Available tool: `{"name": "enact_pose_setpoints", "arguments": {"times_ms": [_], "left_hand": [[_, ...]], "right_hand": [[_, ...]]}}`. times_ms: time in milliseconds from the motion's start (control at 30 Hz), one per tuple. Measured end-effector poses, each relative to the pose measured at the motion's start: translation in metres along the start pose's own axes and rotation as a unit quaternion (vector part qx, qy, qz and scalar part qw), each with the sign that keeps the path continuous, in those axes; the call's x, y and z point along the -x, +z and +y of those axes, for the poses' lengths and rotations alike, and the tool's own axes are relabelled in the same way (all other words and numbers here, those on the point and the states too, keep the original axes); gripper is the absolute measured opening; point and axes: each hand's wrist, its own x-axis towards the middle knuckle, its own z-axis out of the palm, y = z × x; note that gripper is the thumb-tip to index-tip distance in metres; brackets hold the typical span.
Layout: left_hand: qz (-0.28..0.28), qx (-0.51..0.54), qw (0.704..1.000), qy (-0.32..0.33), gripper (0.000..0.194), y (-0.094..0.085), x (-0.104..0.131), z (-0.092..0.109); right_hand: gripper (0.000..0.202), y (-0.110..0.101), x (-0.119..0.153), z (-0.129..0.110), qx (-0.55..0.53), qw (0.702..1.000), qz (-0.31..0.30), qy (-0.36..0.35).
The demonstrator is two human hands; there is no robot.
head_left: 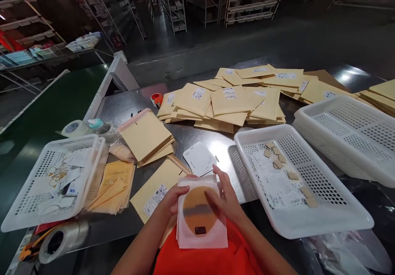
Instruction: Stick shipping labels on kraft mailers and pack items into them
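In front of my body, my left hand [173, 201] and my right hand [227, 197] hold a small stack of white square sleeves [217, 238] between them. An orange-brown disc with a grey band [199, 221] shows through the top sleeve, with a small dark rectangle near its lower edge. My left thumb presses on the left edge; my right thumb lies over the disc, and the right index finger points up past the top corner. Just beyond is a white rounded-square object [200, 158]. A labelled padded envelope [156, 195] lies partly beneath my left hand.
Blank padded envelopes [146, 135] are stacked at left, near smaller yellow envelopes [115, 182]. Labelled envelopes [230, 100] pile up at the back. White baskets stand left [21, 221] and right [321, 225]; the right one holds small tan pieces [279, 162]. A tape roll [60, 242] lies front left.
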Motion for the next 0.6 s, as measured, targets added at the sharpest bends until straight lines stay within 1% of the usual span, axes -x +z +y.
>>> {"name": "enact_pose_setpoints", "arguments": {"times_ms": [67,100,133,233,300,367,433,500,533,600], "left_hand": [[-0.006,0.001,1.000,-0.007,0.049,0.001,0.000,0.000],[-0.010,0.004,1.000,-0.004,0.052,0.001,0.001,0.000],[-0.014,0.008,1.000,0.004,0.056,0.001,0.001,0.000],[-0.021,0.027,0.999,0.036,0.069,-0.001,0.003,-0.002],[-0.015,0.032,0.998,0.046,0.075,-0.002,0.004,-0.004],[-0.007,0.026,0.999,0.045,0.078,-0.001,0.005,-0.006],[-0.010,0.020,0.999,0.040,0.082,0.003,0.005,-0.006],[-0.019,0.022,0.999,0.035,0.088,0.007,0.006,-0.006],[-0.021,0.022,0.999,0.031,0.089,0.008,0.007,-0.006],[-0.015,0.021,0.999,0.025,0.087,0.009,0.007,-0.006]], "right_hand": [[0.050,-0.003,-0.007,-0.002,0.017,1.000,-0.015,-0.007],[0.044,-0.003,-0.009,-0.003,0.014,1.000,-0.015,-0.006],[0.040,-0.003,-0.010,-0.005,0.009,1.000,-0.004,-0.001],[0.032,0.000,-0.009,-0.009,-0.008,0.998,0.057,0.034],[0.034,0.004,-0.008,-0.012,-0.037,0.994,0.079,0.072],[0.037,0.008,-0.008,-0.015,-0.094,0.985,0.088,0.111],[0.038,0.013,-0.010,-0.015,-0.150,0.975,0.097,0.133],[0.034,0.016,-0.013,-0.013,-0.163,0.973,0.106,0.126],[0.037,0.016,-0.014,-0.013,-0.155,0.976,0.104,0.116],[0.045,0.016,-0.017,-0.012,-0.132,0.983,0.079,0.098]]}}
